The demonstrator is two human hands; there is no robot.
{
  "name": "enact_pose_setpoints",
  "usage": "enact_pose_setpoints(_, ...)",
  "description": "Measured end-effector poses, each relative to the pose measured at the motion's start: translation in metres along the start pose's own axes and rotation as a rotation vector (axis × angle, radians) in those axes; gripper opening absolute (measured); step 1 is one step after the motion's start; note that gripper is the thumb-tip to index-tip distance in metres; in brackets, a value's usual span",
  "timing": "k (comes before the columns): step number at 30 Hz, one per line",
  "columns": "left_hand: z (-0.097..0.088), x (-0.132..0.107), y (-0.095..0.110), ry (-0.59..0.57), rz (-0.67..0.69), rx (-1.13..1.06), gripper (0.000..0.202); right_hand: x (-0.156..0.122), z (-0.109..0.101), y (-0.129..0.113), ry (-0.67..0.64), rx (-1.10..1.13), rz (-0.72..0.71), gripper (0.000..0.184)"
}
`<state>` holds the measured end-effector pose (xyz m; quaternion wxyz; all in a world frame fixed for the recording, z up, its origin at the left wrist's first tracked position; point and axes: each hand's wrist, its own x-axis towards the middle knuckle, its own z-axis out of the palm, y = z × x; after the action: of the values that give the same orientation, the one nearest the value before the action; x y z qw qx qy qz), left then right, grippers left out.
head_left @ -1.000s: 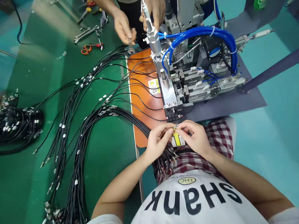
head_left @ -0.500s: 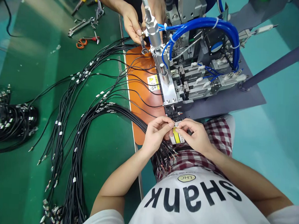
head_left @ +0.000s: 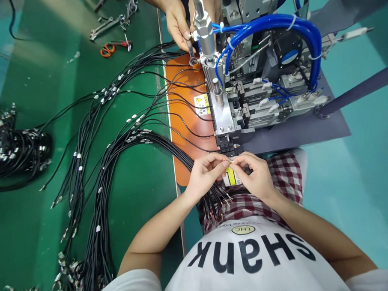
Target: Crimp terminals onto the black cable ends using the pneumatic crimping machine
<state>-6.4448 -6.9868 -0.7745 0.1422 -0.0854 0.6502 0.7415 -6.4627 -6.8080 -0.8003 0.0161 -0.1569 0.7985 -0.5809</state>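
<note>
My left hand (head_left: 204, 175) and my right hand (head_left: 256, 176) meet fingertip to fingertip just in front of the black jaw (head_left: 228, 146) of a small metal machine (head_left: 247, 100). Both pinch the stripped end of a thin black wire (head_left: 230, 162). A bundle of black wires (head_left: 155, 146) runs from the left across the orange mat (head_left: 185, 115) and under my left hand, its ends fanned over my lap. A yellow-and-white label (head_left: 231, 178) shows between my hands.
Another person's hands (head_left: 178, 20) hold a spanner at the machine's silver cylinder (head_left: 207, 30), far side. Blue air hoses (head_left: 276, 24) arch over the machine. Loose wires cover the green table (head_left: 38, 91); a coil (head_left: 13, 154) lies left. Orange-handled scissors (head_left: 106, 50) and spanners lie far left.
My hands stay pinched together at the machine's jaw, shifting only slightly. The other person's hand has moved from the table edge to the cylinder's base with the spanner.
</note>
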Motion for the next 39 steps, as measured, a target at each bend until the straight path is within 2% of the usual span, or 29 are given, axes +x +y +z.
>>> enact_pose_setpoints(7, 0.003, -0.002, -0.003, 0.061, -0.030, -0.064, 0.023, -0.001, -0.001, 0.000, -0.035, 0.012, -0.010, 0.006)
enact_pose_setpoints(13, 0.009, -0.005, -0.007, 0.158, 0.067, -0.046, 0.023, -0.001, 0.000, -0.001, -0.018, 0.007, -0.036, 0.004)
enact_pose_setpoints(19, 0.010, -0.004, -0.004, 0.104, -0.022, -0.019, 0.030, 0.000, 0.000, 0.001, -0.029, 0.000, 0.020, 0.007)
enact_pose_setpoints(23, 0.009, -0.004, -0.002, 0.098, -0.027, -0.013, 0.031, 0.002, -0.007, -0.002, -0.092, 0.057, 0.100, 0.010)
enact_pose_setpoints(28, 0.009, -0.004, -0.004, 0.090, -0.008, 0.015, 0.031, 0.003, -0.010, -0.002, -0.075, 0.097, 0.160, 0.012)
enact_pose_setpoints(35, 0.008, -0.005, -0.005, 0.076, 0.026, 0.048, 0.030, 0.002, -0.005, -0.004, 0.011, 0.059, 0.082, 0.007)
enact_pose_setpoints(39, 0.007, -0.005, -0.005, 0.072, 0.014, 0.056, 0.031, 0.003, -0.006, -0.004, 0.008, 0.054, 0.032, 0.006)
